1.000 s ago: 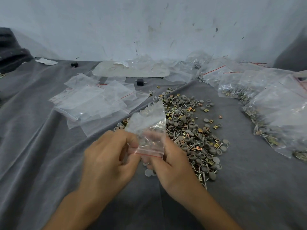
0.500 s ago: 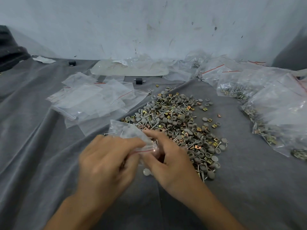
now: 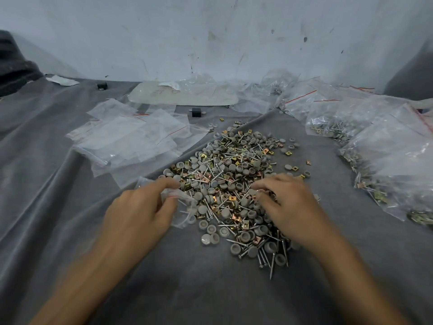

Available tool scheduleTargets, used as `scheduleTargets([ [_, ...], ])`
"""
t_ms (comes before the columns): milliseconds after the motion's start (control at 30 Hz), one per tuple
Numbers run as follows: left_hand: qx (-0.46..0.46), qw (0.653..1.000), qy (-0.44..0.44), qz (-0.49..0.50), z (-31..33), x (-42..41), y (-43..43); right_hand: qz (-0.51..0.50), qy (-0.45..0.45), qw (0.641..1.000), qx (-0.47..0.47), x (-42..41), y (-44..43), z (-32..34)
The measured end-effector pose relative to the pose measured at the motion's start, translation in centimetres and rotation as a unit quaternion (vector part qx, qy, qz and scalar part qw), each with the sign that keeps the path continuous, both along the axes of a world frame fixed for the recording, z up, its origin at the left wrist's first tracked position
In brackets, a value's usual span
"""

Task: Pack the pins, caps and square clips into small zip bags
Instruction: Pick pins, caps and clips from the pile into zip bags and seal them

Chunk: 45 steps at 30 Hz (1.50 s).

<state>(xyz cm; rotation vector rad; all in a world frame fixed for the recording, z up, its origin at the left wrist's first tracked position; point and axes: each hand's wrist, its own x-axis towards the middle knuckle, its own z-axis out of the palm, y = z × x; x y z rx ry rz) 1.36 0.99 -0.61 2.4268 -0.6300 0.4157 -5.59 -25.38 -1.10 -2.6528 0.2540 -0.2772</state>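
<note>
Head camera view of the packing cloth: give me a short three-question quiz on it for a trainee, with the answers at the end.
1. True or false: the left hand grips a small clear zip bag with a red seal line.
2. Pick one: the filled clear bags lie on which side of the loose pile of grey round caps, silver pins and brass square clips? A: the person's left. B: the person's right. C: underneath it.
3. Fill the gap: the right hand is down on the loose ____.

Key: 1 true; 2 B; 3 pile.
</note>
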Motion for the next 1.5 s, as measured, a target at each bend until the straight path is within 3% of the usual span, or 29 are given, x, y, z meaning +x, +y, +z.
scheduleTargets([
  [167,0.021,0.996,-0.083,0.015,-0.3,-0.1,-0.2,0.026,0.04,0.998,-0.038,0.1,0.5,-0.2],
  [333,0.024,0.998,-0.054,0.019,-0.6,0.3,0.0,0.012,0.012,0.999,-0.042,0.1,0.2,-0.4],
  [567,0.066,0.997,-0.032,0.037,-0.7,0.0,0.0,0.027,0.038,0.998,-0.039,0.1,0.1,-0.3],
  [833,0.034,0.999,0.004,0.004,-0.3,-0.1,-0.1,-0.017,-0.074,0.997,0.011,-0.2,-0.1,-0.2],
  [900,0.027,0.999,0.023,-0.004,-0.2,-0.2,-0.2,-0.026,-0.135,0.989,0.052,-0.2,0.0,0.1],
  [967,0.013,0.999,0.031,-0.007,-0.1,-0.2,-0.3,-0.019,-0.163,0.973,0.165,-0.3,0.7,0.3],
  [1100,-0.007,0.998,0.057,-0.013,-0.2,-0.2,-0.5,0.063,-0.098,0.9,0.419,-0.2,4.3,0.3],
  [1333,-0.084,0.985,0.149,-0.037,-0.4,0.1,-0.6,0.107,-0.045,0.874,0.473,0.2,9.2,-1.8],
  [1500,-0.127,0.975,0.181,-0.031,-0.7,1.0,-0.2,0.128,-0.099,0.857,0.49,0.3,8.1,-1.1],
])
